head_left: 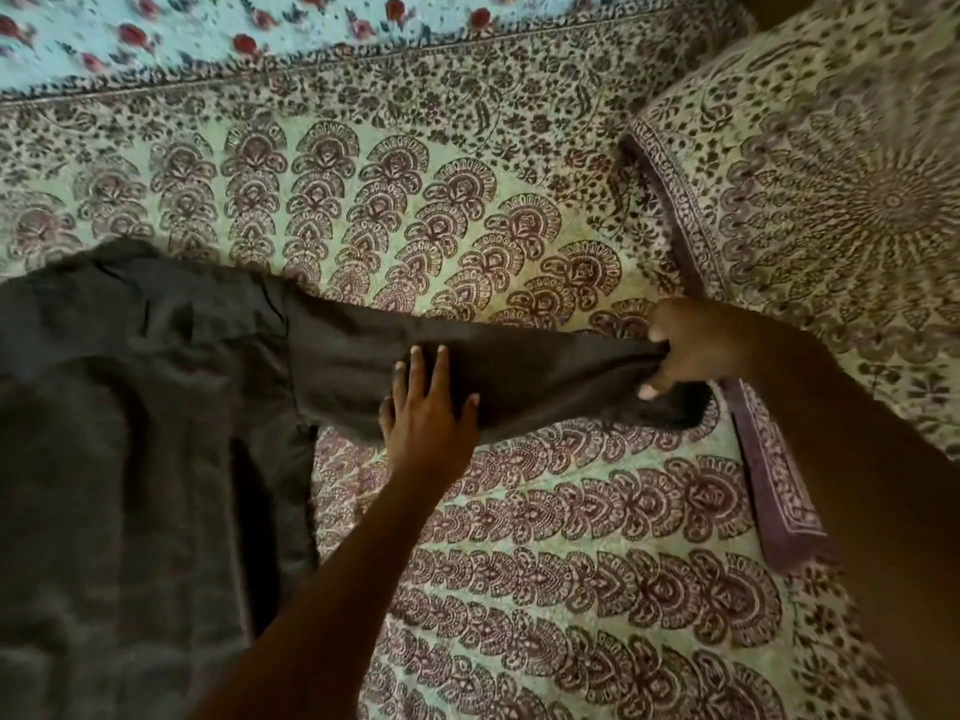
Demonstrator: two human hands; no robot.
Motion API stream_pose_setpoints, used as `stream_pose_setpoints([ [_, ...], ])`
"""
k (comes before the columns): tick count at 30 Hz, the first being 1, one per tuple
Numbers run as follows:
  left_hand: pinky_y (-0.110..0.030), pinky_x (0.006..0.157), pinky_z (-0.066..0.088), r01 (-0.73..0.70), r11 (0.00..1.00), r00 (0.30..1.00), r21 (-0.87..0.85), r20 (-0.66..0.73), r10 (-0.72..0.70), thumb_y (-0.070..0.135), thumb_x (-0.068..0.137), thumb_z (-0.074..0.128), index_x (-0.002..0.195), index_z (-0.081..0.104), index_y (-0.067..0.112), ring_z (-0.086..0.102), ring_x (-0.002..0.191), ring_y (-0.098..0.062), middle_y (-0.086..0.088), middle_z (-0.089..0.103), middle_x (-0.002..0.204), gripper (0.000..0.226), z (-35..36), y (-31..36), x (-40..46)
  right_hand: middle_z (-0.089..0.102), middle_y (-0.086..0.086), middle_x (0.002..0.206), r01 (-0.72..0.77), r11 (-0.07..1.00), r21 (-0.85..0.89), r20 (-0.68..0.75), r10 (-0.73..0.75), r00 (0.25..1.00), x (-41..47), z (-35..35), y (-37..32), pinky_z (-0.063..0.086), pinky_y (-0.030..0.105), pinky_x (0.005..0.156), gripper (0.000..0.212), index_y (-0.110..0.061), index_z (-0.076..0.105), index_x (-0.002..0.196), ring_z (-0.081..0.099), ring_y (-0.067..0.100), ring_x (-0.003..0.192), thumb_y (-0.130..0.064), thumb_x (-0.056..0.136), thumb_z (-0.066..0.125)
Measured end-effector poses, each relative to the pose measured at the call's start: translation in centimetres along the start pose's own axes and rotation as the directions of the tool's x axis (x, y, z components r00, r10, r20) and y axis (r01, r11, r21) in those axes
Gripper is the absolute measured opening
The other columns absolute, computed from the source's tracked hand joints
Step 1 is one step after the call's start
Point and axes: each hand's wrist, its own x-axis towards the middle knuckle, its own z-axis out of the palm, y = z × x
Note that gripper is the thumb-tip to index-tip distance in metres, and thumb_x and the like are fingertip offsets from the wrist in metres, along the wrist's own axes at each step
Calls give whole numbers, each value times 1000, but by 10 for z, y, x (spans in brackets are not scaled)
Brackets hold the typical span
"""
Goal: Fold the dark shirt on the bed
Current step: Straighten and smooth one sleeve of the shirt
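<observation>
While the dark shirt [130,433] lies on the bed [519,537], sleeve [467,366] stretched.
L hand [426,407] flat w/ straight fingers; R hand [685,345] grasps cuff.

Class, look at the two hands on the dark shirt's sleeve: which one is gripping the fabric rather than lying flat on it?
The right hand, pinching the cuff end of the sleeve. The left hand lies flat mid-sleeve, fingers straight.

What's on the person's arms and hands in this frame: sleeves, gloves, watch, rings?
Nothing worn that shows. The left hand and right hand are bare, with no gloves, and no rings can be made out. Both forearms are uncovered up to the frame edge: no sleeves, watch, bands or markings. Fingernails are short and pale. The frame is slightly blurred, so fine detail is uncertain.
</observation>
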Motion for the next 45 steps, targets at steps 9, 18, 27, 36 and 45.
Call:
stream_pose_setpoints([
  [9,-56,125,4,85,992,990,-89,-109,-94,63,104,27,161,7,47,-4,160,-22,5,0,173,63,28,34,13,67,9,77,332,893,304,-241,-265,934,-2,-25,30,46,32,62,32,-13,66,85,65,20,71,-43,92,72],
  [18,-73,115,-11,37,980,998,198,-61,-25,79,96,15,156,-9,55,-21,157,-29,8,-22,170,69,49,50,23,58,18,127,-63,950,-307,-349,-51,936,2,-11,36,48,48,94,66,-16,56,131,59,42,118,-61,85,73],
  [27,-69,119,1,-90,978,993,187,-53,101,68,99,34,159,1,49,-15,158,-29,9,-17,171,71,43,43,21,56,19,133,-31,962,-271,-495,-112,862,17,58,11,45,58,104,50,-13,62,126,53,39,126,-24,80,78],
  [36,-61,90,52,-203,945,975,255,-34,219,6,94,58,152,38,33,36,138,-39,3,18,167,67,-17,16,52,44,19,142,-150,979,141,-568,204,797,24,128,-32,45,55,98,40,-14,57,130,42,42,130,-33,95,60],
  [45,-54,77,58,-298,936,952,189,-11,305,11,93,64,122,55,14,64,98,-38,-13,52,124,30,-41,6,104,43,19,155,52,988,144,-642,53,765,54,148,-60,44,57,105,49,-9,57,141,39,40,143,-35,100,53],
])
